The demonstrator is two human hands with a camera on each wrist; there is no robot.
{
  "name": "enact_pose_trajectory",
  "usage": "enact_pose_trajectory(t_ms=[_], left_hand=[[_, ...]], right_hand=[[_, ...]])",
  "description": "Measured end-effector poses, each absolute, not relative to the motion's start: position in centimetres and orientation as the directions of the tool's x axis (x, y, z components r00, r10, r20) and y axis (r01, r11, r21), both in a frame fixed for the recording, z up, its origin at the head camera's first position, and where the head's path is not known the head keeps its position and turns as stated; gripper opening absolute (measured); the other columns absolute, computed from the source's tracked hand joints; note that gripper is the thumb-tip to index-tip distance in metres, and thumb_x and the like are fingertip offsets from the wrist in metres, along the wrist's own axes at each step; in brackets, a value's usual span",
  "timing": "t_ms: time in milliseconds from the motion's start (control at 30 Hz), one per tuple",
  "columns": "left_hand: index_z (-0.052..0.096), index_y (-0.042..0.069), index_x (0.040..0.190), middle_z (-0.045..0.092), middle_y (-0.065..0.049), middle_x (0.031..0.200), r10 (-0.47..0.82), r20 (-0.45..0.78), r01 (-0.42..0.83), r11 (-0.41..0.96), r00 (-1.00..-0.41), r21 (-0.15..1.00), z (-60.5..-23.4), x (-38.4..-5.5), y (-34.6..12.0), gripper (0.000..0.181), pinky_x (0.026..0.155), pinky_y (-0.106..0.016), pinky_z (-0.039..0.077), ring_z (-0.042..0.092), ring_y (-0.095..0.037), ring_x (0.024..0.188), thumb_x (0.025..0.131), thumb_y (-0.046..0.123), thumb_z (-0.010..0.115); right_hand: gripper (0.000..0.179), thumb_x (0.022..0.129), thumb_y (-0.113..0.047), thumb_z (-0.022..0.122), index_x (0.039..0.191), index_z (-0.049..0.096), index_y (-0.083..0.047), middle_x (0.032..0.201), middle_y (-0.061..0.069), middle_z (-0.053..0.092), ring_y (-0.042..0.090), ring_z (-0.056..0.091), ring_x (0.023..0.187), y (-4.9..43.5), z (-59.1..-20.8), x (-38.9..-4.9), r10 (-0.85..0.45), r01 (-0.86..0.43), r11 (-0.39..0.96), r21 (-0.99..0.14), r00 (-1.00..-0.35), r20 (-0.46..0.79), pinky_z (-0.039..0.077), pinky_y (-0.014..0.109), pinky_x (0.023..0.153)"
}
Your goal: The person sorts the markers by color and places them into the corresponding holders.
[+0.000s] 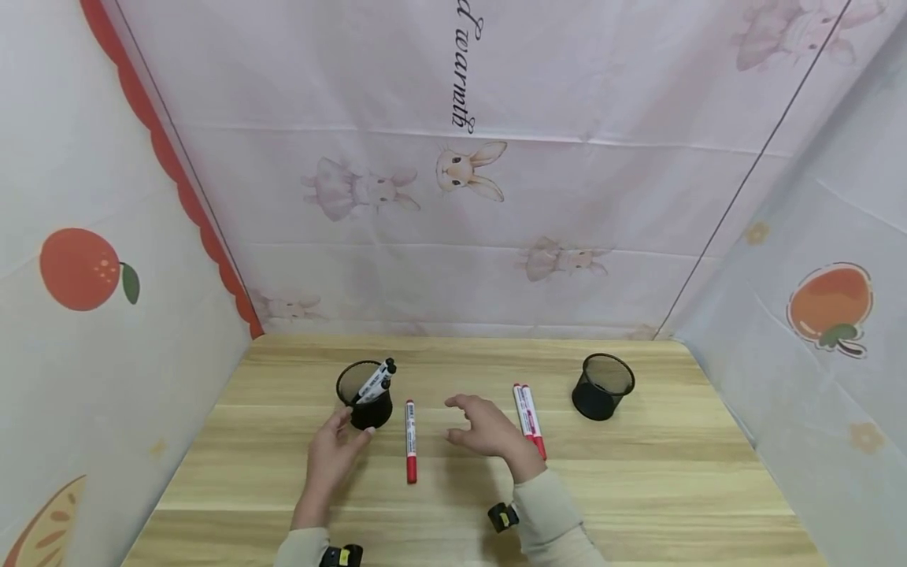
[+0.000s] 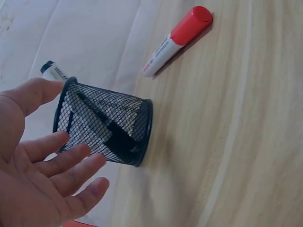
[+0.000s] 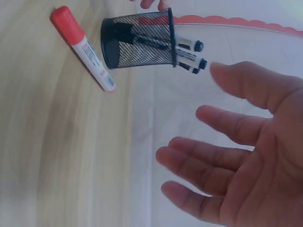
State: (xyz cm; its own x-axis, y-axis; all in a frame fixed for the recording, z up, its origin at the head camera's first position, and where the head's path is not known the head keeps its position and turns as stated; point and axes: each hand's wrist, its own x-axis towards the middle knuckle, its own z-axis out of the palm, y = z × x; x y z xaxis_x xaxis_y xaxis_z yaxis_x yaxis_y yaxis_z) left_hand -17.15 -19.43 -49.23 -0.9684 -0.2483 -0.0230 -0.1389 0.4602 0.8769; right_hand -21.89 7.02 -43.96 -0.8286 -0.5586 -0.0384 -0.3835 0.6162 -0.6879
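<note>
A: How do the hands stand, and where is the pen cup?

B: At lower left of the head frame, a person's left hand (image 1: 331, 453) reaches with thumb and fingers parted toward the black wire-mesh pen cup (image 1: 373, 414), upright on a wood-grain table (image 1: 638, 504) with black-and-white markers (image 1: 375, 381) leaning inside. Whether fingertips meet the rim, one cannot tell. At lower center the right hand (image 1: 485, 429) hangs spread, holding nothing. A red-capped marker (image 1: 411, 441) lies between the hands; a pair of red-capped markers (image 1: 526, 413) lies just right of the right hand, and a second mesh cup (image 1: 597, 402) stands farther right.

A: How would these pieces handle?

B: The cup looks light and stiff, likely easy to tip when bumped; its wall below the rim seems the surest hold. The lone marker looks light, rigid and smooth, apt to roll; a thumb-and-finger pinch at mid-barrel should suit it.

A: What does one view give that another withholds?

B: The right wrist view, top center, shows three marker ends past the rim; the head view makes out two clearly. The left wrist view shows dark caps through the mesh near the base. Only the head view carries the pair and the second cup.
</note>
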Motion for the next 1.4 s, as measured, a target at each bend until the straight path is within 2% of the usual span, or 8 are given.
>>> enact_pose_trajectory(t_ms=[167,333,600,833,1100,1400], left_hand=[[0.044,-0.005,0.132,0.044,-0.028,0.132,-0.191,-0.044,-0.138,0.509,-0.981,0.85,-48.6,-17.1,-19.4,0.063,0.093,-0.051,0.039,0.045,-0.044,0.116,0.082,0.021,0.072],[0.048,0.0,0.131,0.045,-0.028,0.131,-0.106,-0.069,-0.119,0.592,-0.992,0.797,-48.5,-17.0,-19.2,0.059,0.093,-0.056,0.037,0.042,-0.044,0.119,0.082,0.022,0.072],[0.053,0.0,0.127,0.048,-0.027,0.127,-0.027,-0.013,-0.027,0.649,-1.0,0.761,-48.9,-16.8,-17.6,0.056,0.093,-0.057,0.035,0.042,-0.044,0.118,0.078,0.017,0.074],[0.059,0.004,0.121,0.054,-0.02,0.122,-0.059,0.079,0.017,0.684,-0.995,0.73,-49.5,-16.8,-15.7,0.05,0.089,-0.054,0.04,0.049,-0.039,0.112,0.077,0.02,0.076],[0.061,0.007,0.119,0.056,-0.016,0.12,-0.072,0.111,0.024,0.726,-0.991,0.688,-49.9,-16.9,-14.2,0.049,0.084,-0.054,0.044,0.052,-0.038,0.11,0.075,0.021,0.078],[0.065,0.008,0.113,0.058,-0.014,0.114,-0.099,0.152,0.024,0.758,-0.983,0.651,-50.3,-17.5,-13.4,0.042,0.077,-0.05,0.047,0.056,-0.034,0.104,0.074,0.022,0.078]], right_hand=[[0.047,0.084,-0.021,0.068,0.124,0.054,0.0,0.121,0.015,0.057,0.032,0.051,0.113,7.7,-43.5,-21.8,-0.564,-0.434,0.654,-0.62,-0.826,-0.016,0.04,0.045,0.094],[0.047,0.085,-0.022,0.068,0.125,0.053,-0.001,0.12,0.017,0.056,0.032,0.052,0.11,8.4,-43.7,-21.8,-0.559,-0.45,0.673,-0.587,-0.829,-0.006,0.041,0.045,0.092],[0.047,0.085,-0.02,0.068,0.125,0.053,-0.002,0.122,0.017,0.054,0.033,0.051,0.111,10.0,-43.7,-21.6,-0.522,-0.445,0.681,-0.581,-0.852,0.04,0.042,0.046,0.09],[0.044,0.084,-0.018,0.069,0.122,0.055,-0.002,0.12,0.017,0.055,0.033,0.051,0.111,11.2,-44.1,-21.6,-0.499,-0.439,0.692,-0.573,-0.865,0.06,0.042,0.046,0.091],[0.043,0.082,-0.017,0.071,0.12,0.058,-0.003,0.12,0.013,0.058,0.032,0.052,0.111,12.9,-44.6,-21.8,-0.453,-0.406,0.715,-0.569,-0.889,0.065,0.041,0.047,0.091],[0.041,0.08,-0.017,0.073,0.116,0.061,-0.003,0.115,0.015,0.059,0.037,0.053,0.105,14.2,-44.9,-22.0,-0.356,-0.36,0.747,-0.558,-0.927,0.121,0.042,0.05,0.088]])
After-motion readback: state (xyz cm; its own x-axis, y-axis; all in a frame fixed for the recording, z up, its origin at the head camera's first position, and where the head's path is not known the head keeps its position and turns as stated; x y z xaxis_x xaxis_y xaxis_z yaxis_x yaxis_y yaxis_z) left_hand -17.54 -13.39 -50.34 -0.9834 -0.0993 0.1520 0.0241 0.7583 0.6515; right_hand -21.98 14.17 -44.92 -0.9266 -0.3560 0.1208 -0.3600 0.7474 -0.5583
